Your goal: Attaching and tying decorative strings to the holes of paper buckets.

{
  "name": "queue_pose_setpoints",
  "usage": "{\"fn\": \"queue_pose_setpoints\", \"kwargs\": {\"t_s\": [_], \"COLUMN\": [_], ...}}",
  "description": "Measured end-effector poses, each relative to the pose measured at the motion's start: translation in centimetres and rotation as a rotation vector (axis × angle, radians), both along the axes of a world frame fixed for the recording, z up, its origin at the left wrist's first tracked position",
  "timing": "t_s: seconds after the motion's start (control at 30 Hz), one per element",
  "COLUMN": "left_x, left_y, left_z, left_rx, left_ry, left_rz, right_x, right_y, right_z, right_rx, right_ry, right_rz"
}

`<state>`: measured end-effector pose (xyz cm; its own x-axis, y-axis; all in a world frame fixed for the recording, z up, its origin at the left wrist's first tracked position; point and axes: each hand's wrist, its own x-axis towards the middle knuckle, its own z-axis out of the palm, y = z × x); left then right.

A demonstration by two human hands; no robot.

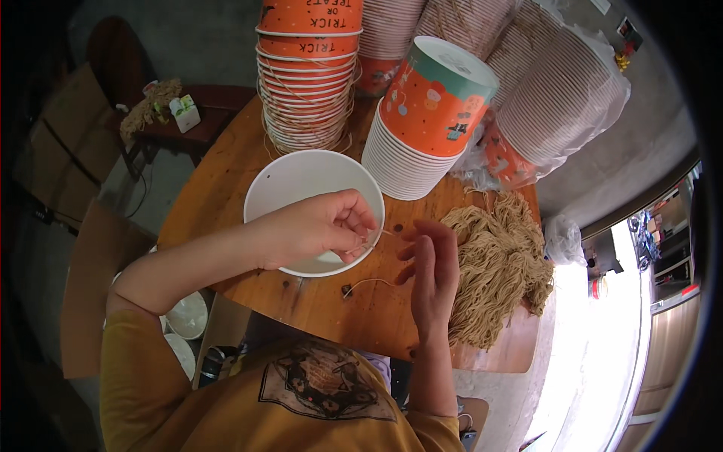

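A white-lined paper bucket (pixel 263 188) rests on the wooden table in front of me, its open mouth tilted up toward me. My left hand (pixel 324 226) reaches over the mouth, its fingers pinched on a thin tan string (pixel 373 280) at the rim's right side. To the right of the rim, my right hand (pixel 431 275) has its fingers curled around the same string. A loose tail of it runs left from below those fingers across the tabletop. The right fingertips are partly hidden by the hand itself.
Beside my right hand lies a heap of tan strings (pixel 497 264). Behind the bucket stand a stack of orange buckets with string handles (pixel 309 90) and an upside-down stack of orange-and-green buckets (pixel 433 113). Plastic-wrapped bucket stacks (pixel 561 98) lean at the back right of the table (pixel 218 203).
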<state>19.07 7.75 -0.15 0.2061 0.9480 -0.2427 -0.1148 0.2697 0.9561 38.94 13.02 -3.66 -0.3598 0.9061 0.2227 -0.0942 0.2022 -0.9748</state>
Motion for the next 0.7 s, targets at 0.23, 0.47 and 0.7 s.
{"fn": "queue_pose_setpoints", "kwargs": {"t_s": [0.23,0.47,0.7], "left_x": [0.8,0.7,1.0], "left_y": [-0.1,-0.5,-0.8], "left_z": [-0.7,-0.9,-0.1], "left_rx": [0.287,0.374,0.423], "left_ry": [0.274,0.365,0.725], "left_rz": [0.042,0.031,0.050], "right_x": [-1.1,-1.6,-1.7], "right_y": [-0.4,-0.1,-0.5], "right_z": [1.8,1.4,0.9], "right_rx": [0.456,0.404,0.468], "right_ry": [-0.468,-0.415,-0.390], "right_rz": [0.033,0.048,0.021]}}
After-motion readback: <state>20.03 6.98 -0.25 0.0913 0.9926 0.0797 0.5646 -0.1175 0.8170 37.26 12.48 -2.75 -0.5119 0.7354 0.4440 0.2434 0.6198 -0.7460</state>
